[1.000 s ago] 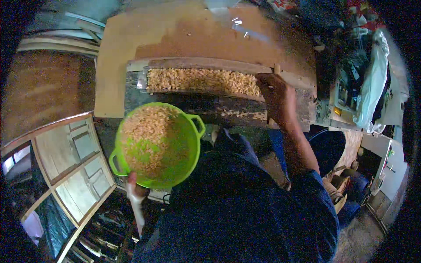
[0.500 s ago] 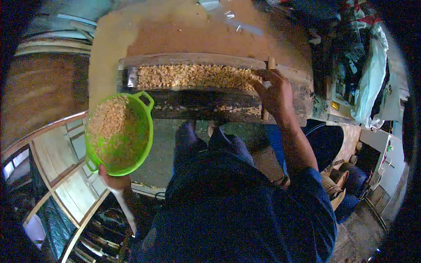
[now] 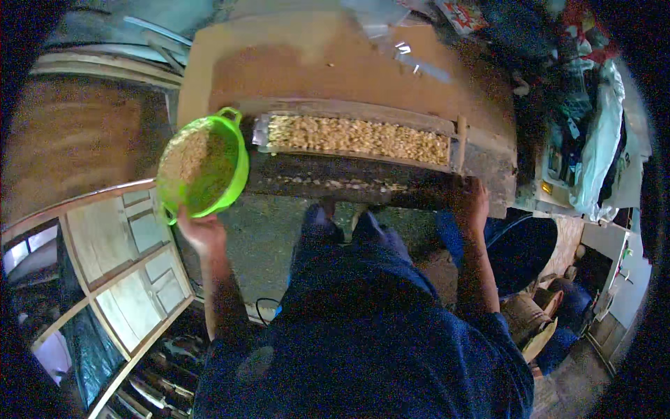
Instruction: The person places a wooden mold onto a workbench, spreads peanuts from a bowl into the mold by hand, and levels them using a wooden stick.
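My left hand [image 3: 202,234] grips the lower rim of a bright green plastic basin [image 3: 241,171] with handles. The basin tilts and holds pale, chopped nut-like pieces [image 3: 188,157]. Beside it on the table lies a long, narrow tray [image 3: 260,133] filled with a layer of similar tan pieces [image 3: 356,136]. A wooden bar [image 3: 460,143] crosses the tray's right end. My right hand [image 3: 474,199] is closed at the near edge of the dark board [image 3: 335,174], close to the bar's near end; what its fingers hold is hidden.
Brown boarding [image 3: 279,70] covers the table behind the tray. Clear plastic [image 3: 377,21] lies at the back. A white plastic bag [image 3: 604,140] hangs among clutter at right. A wood-framed panel [image 3: 132,300] stands at lower left, and several rolls [image 3: 534,314] lie at lower right.
My right hand has left the pieces at the tray's right end and come down to the board's near edge. My left hand still holds the basin; the view has shifted.
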Tool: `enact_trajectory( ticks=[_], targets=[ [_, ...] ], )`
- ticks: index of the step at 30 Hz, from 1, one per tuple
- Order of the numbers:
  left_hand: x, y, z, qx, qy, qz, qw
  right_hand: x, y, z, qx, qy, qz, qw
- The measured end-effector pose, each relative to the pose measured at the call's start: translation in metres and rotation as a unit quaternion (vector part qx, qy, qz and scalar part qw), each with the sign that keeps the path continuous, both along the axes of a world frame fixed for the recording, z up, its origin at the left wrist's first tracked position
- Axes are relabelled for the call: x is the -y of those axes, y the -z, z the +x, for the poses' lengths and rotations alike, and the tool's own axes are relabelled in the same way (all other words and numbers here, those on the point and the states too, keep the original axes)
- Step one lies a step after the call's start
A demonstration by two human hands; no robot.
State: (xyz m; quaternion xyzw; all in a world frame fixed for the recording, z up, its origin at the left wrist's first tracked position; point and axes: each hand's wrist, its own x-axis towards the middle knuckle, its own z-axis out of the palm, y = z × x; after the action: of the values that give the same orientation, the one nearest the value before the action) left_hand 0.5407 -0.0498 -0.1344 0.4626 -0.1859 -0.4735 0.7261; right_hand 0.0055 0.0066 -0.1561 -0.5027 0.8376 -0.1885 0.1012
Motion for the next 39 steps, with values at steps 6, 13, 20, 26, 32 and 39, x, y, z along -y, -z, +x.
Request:
enact_trajectory(
  ticks=[6, 13, 20, 26, 32, 39],
  targets=[
    [0.02, 0.016, 0.011, -0.016, -0.039, 0.023, 0.999, 0.006, 0.009, 0.006, -0.013, 0.007, 0.064, 0.998],
    [0.028, 0.029, 0.029, -0.05, -0.02, -0.015, 0.998, -0.011, 0.057, -0.026, 0.029, -0.03, -0.032, 0.999],
    [0.034, 0.038, 0.035, 0.066, -0.062, 0.007, 0.996, -0.032, 0.017, 0.002, 0.287, 0.046, -0.13, 0.948],
    [0.042, 0.059, 0.056, -0.026, -0.026, -0.03, 0.999, -0.002, -0.066, 0.121, 0.408, -0.038, -0.017, 0.912],
    [0.04, 0.087, 0.075, 0.053, 0.006, 0.027, 0.998, 0.043, -0.08, 0.231, 0.563, -0.13, 0.129, 0.806],
    [0.023, 0.079, 0.062, 0.076, 0.016, 0.031, 0.997, 0.074, -0.062, 0.264, 0.508, -0.207, 0.182, 0.816]
  ],
)
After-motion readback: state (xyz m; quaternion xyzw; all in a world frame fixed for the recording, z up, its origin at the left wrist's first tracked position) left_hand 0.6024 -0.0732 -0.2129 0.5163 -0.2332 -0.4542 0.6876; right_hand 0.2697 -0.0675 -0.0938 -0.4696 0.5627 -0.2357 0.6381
